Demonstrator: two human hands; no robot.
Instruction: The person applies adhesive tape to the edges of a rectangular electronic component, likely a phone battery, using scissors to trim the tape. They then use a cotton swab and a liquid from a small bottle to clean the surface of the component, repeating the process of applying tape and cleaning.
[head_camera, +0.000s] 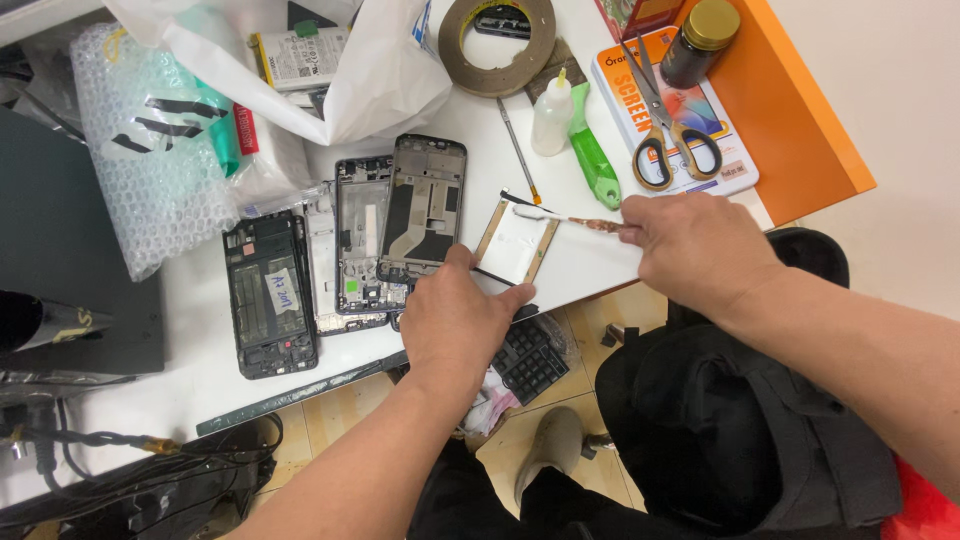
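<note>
Hands (560, 275) on battery (515, 243), brush (575, 219)

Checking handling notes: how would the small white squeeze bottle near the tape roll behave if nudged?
The bottle stands upright, narrow with a pointed nozzle, so it would probably tip easily. It looks like thin plastic, likely light. Lying down, its round body might roll toward the green tool.

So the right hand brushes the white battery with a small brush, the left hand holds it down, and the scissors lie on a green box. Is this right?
Not quite. In the head view the scissors lie on a flat white and orange package, not a green box. The rest stands: the right hand holds a small brush on the white battery, and the left hand holds it down.
</note>
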